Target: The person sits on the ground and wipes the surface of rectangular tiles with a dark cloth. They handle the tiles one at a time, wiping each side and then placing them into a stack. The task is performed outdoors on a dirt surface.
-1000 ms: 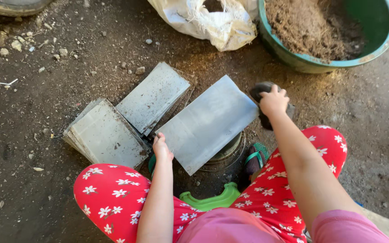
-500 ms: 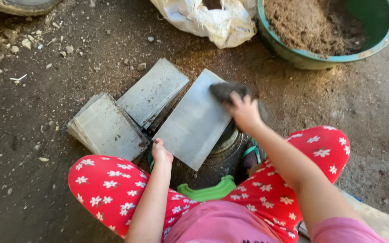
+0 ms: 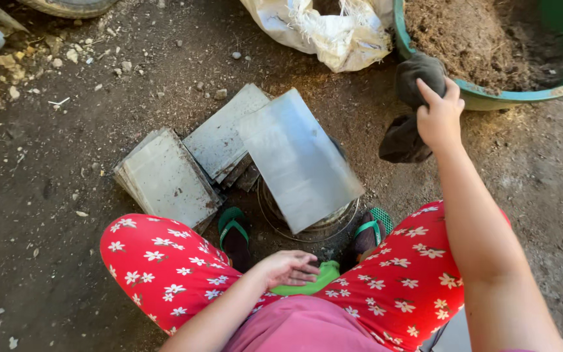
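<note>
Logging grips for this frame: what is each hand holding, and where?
The right hand pinches a dark cloth at its upper fold. The left hand holds nothing.

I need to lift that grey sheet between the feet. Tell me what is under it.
The grey sheet lies on a round dark container ringed with wire; only its near rim shows. What is inside is covered. Its far left corner overlaps the sheet stack.

— Where's the right hand (image 3: 439,117)?

— Upper right of the frame, arm stretched straight out from the lower right corner, fingers (image 3: 433,94) curled shut around a dark crumpled cloth (image 3: 412,107).

— And the left hand (image 3: 289,267)?

— Low, centre-bottom, forearm coming in from the bottom edge. It rests palm down between the knees, fingers loosely spread, gripping nothing.
</note>
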Demonstrator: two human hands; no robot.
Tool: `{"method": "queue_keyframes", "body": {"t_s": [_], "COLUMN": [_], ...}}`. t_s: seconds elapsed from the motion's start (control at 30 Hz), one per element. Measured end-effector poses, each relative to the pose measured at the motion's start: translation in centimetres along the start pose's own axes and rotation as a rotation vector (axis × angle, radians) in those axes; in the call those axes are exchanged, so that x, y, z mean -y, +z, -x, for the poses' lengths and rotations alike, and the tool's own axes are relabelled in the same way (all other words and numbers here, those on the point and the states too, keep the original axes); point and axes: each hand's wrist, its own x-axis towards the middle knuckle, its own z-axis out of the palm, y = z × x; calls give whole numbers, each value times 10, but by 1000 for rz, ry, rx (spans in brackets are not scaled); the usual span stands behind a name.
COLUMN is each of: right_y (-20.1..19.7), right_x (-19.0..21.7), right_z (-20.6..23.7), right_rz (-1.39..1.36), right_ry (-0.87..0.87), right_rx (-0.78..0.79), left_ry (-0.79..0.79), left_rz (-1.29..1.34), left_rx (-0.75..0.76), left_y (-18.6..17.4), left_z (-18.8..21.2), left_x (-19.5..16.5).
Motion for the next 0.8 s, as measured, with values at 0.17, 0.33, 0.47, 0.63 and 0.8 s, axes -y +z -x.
{"method": "queue_keyframes", "body": {"t_s": [0.17, 0.33, 0.47, 0.63, 0.8], "right_y": [-12, -18, 2, 13, 9], "right_x": [21, 101, 125, 45, 4], "right_z": [2, 21, 24, -24, -36], "right_rz": [-307, -142, -38, 162, 78], "right_ry": [-150, -610, -685, -222, 35], "right_rx": [-79, -229, -119, -120, -94], "left_ry": [440, 433, 591, 872, 947], "left_rz": [-113, 482, 654, 516, -677], "left_rx": [-180, -158, 381, 711, -610], "left_y": [-7, 47, 107, 89, -7], "left_z": [-37, -102, -122, -69, -52], "left_x": [-90, -238, -293, -337, -376]}}
